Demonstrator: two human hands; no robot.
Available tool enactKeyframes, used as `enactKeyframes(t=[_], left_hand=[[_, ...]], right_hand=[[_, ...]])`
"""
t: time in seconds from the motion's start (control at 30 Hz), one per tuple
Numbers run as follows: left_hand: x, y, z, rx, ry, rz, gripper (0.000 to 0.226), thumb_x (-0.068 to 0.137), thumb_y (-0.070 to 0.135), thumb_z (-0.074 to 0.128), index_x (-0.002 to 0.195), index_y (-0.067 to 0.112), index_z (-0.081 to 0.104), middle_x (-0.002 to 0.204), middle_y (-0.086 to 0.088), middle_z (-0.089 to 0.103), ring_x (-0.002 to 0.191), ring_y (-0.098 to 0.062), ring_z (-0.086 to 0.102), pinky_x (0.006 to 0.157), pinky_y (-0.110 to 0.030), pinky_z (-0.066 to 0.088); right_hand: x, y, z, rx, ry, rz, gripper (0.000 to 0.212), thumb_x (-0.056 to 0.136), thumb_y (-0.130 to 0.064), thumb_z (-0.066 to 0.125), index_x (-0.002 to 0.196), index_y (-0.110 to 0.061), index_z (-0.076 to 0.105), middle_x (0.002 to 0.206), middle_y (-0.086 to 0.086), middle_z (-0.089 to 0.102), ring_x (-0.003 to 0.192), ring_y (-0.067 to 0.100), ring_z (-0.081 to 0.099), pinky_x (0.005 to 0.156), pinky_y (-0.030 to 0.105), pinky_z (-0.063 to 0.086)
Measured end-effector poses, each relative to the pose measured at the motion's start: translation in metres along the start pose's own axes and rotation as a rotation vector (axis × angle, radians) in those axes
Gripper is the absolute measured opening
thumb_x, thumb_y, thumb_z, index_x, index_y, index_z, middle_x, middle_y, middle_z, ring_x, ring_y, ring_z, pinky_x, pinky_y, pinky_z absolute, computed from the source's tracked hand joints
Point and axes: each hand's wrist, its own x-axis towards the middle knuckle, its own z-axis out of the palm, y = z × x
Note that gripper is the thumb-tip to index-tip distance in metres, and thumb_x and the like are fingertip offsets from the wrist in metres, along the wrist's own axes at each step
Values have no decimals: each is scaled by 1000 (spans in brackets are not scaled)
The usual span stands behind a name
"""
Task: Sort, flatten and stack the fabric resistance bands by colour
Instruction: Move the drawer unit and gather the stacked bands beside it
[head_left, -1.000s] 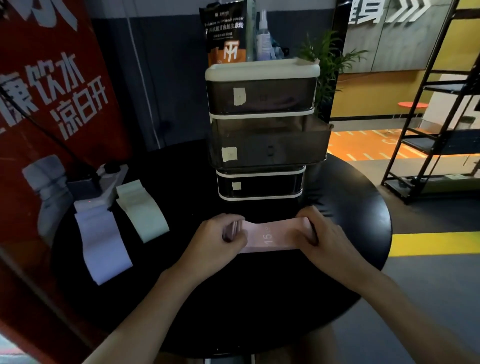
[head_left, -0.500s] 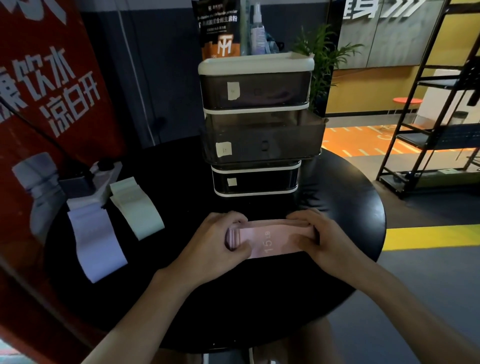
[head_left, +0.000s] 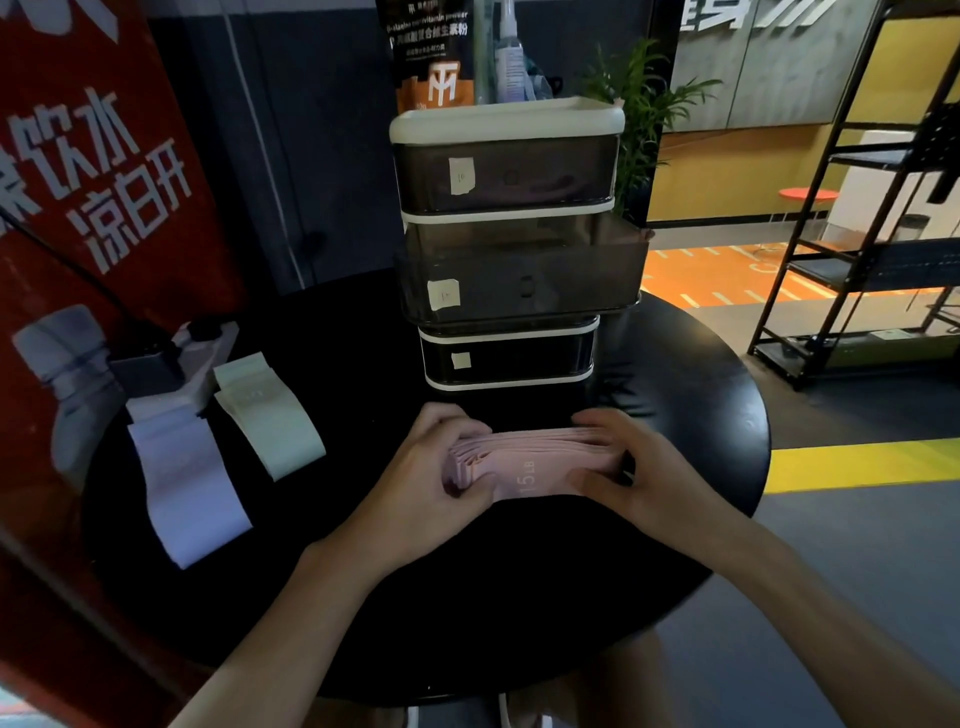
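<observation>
Three piles: all lie on the round black table (head_left: 701, 415), placed here against the drawer tower (head_left: 509, 249) at its middle.
Lavender bands (head_left: 187, 488): far left of the drawer tower, flat, one end by a white power strip (head_left: 202, 353).
Pale green bands (head_left: 270, 421): left of the tower, just beside the lavender ones, flat.
Left hand (head_left: 431, 483): in front of the tower, fingers curled round the left end of the pink bands (head_left: 535, 462), pinching the layers together.
Pink bands: directly in front of the tower's bottom drawer, several layers, "15 LB" print up; left-end loops fan unevenly.
Right hand (head_left: 634, 467): front-right of the tower, fingers over the far edge, thumb on the near face, clamping the right end.
Risk: fabric looks soft and springy; letting one end go first would probably let the layers slide or splay, undoing the squaring.
Risk: the middle drawer juts out above the pile; lifting the stack steeply could knock it.
</observation>
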Motion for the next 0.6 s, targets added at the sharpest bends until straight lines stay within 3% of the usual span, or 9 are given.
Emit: enactKeyframes(t=[0.1,0.23,0.37,0.5,0.6], left_hand=[[0,0,-1,-9,-14,-16,41,74,38,66,112,22,64,114,12,52,109,-3,57,93,-9,40],[-3,2,-5,-76,9,-85,37,78,16,79,106,32,61,103,15,65,97,0,63,83,-11,46],[-5,1,-6,-109,29,-102,40,78,13,81,110,29,64,104,14,68,98,-1,65,86,-16,50],[-6,2,-7,-145,55,-110,33,79,8,80,105,26,69,98,16,70,95,-4,67,88,-27,55],[-5,11,-13,-184,105,-95,34,78,3,80,105,23,72,97,11,70,95,-7,68,89,-32,55]], right_hand=[[1,0,0,-2,14,-14,40,81,-19,77,115,-27,59,107,-16,63,100,-5,59,84,7,41],[-1,-1,-1,40,18,-20,42,82,-8,72,120,-22,59,111,-16,63,103,-8,57,86,5,40],[-1,-2,-1,-5,31,-31,35,83,-8,71,103,-34,58,97,-13,65,91,0,60,76,7,42],[-2,-4,-1,-21,55,-8,32,84,-11,71,105,-32,58,99,-15,64,93,-6,58,77,5,42],[-3,-8,-6,28,89,5,38,83,-15,75,110,-35,57,104,-16,64,94,-4,60,83,14,49]])
